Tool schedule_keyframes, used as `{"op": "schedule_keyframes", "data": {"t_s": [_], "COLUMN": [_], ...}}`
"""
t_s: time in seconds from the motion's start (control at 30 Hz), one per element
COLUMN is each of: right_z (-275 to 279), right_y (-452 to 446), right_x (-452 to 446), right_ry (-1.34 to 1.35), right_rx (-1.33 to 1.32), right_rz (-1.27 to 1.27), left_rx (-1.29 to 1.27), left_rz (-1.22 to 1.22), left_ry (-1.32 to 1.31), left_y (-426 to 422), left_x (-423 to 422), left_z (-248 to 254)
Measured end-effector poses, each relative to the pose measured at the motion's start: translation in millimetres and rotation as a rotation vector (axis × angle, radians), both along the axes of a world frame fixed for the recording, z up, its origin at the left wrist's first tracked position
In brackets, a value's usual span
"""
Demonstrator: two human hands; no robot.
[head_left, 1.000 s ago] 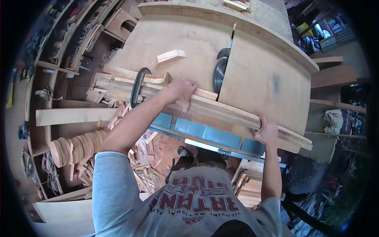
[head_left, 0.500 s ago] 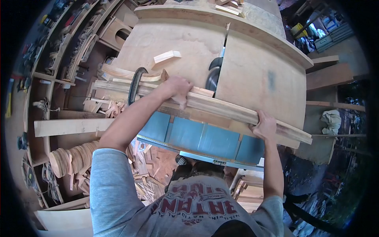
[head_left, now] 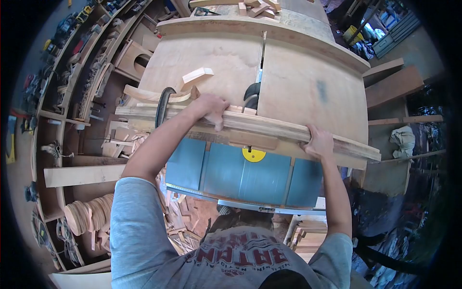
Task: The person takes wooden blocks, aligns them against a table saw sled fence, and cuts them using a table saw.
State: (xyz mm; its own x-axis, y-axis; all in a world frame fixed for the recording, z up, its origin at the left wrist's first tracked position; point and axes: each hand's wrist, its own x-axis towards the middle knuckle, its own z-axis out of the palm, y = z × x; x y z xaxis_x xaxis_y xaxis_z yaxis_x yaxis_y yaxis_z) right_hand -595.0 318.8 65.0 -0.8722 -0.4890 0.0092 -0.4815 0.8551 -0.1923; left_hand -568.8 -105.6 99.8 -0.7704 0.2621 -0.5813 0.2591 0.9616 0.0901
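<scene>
My left hand [head_left: 212,110] is closed over the long wooden fence [head_left: 274,124] of a plywood crosscut sled [head_left: 293,79], thumb on the near side. Its fingertips on the far side are partly hidden. Farther right, my right hand [head_left: 318,143] grips the same fence. Between them, a saw blade [head_left: 251,98] rises through the sled's slot, beside a small wood strip [head_left: 235,109] lying along the fence. A black clamp [head_left: 164,106] straddles the fence left of my left hand, near a curved wood piece [head_left: 156,95]. Behind it lies a loose wood block [head_left: 197,75].
Below the fence is the blue saw table [head_left: 231,168] with a yellow insert [head_left: 253,154]. Wood offcuts [head_left: 180,216] litter the floor. Shelves of tools and wood line the left, with stacked round wooden pieces [head_left: 89,213]. Boards [head_left: 394,89] stand at the right.
The sled has slid forward over the saw table with both hands on its fence, uncovering the yellow insert. The fence and wood strip are now closer to the blade. The view has shifted slightly.
</scene>
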Motion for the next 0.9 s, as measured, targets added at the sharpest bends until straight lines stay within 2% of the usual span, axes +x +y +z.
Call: {"op": "schedule_keyframes", "data": {"t_s": [0.17, 0.23, 0.3, 0.33, 0.37, 0.4, 0.43, 0.47, 0.5, 0.57, 0.63, 0.67, 0.73, 0.8, 0.9], "right_z": [9.3, 10.2, 4.3, -28.6, 35.7, -27.4, -54.4, -86.2, -156.9, -380.8, -346.0, -343.8, -344.7, -343.6, -340.3], "right_y": [-11.9, -20.4, -44.4, -50.2, -95.6, -95.6, -115.5, -134.2, -143.7, -190.0, -212.7, -222.1, -233.9, -239.3, -245.0], "right_x": [7.1, 17.4, 73.8, 116.2, 165.2, 234.4, 279.3, 327.1, 384.0, 483.1, 458.3, 453.4, 446.9, 444.2, 442.1], "right_ry": [-0.02, 0.456, 0.356, 0.091, -0.458, -0.465, -0.819, -0.877, -0.849, -0.898, -1.041, -1.06, -1.068, -1.076, -1.075], "right_rx": [0.047, -0.099, -0.401, -0.449, 0.056, -0.47, -0.371, -0.524, -0.586, -0.424, -0.136, -0.097, -0.067, -0.067, -0.081], "right_rz": [-0.036, 0.11, 0.283, 0.398, 0.438, 0.497, 0.585, 0.591, 0.607, 0.526, 0.506, 0.51, 0.52, 0.538, 0.561], "left_rx": [0.01, -0.003, 0.016, 0.043, 0.037, 0.05, 0.064, 0.063, 0.053, 0.035, 0.034, 0.043, 0.04, 0.007, 0.004], "left_rz": [0.034, 0.103, 0.14, 0.173, 0.172, 0.168, 0.165, 0.174, 0.168, 0.196, 0.17, 0.19, 0.199, 0.217, 0.24], "left_ry": [-0.006, -0.113, -0.142, -0.181, -0.183, -0.173, -0.152, -0.144, -0.13, -0.177, -0.12, -0.118, -0.117, -0.242, -0.212], "left_y": [-1.2, 1.2, 1.2, -0.5, -2.4, -5.0, -7.8, -6.3, -2.8, -1.6, -2.4, 0.2, 1.5, 3.9, 5.5], "left_x": [-2.7, -4.4, -3.6, -4.4, -1.9, -5.1, -13.1, -13.2, -6.0, -6.7, -2.4, 0.1, -1.1, -1.0, 5.1], "left_z": [-0.3, -1.4, -4.6, -10.3, -20.6, -30.7, -34.2, -34.6, -33.4, -31.0, -30.7, -22.7, -16.4, -14.7, -10.5]}}
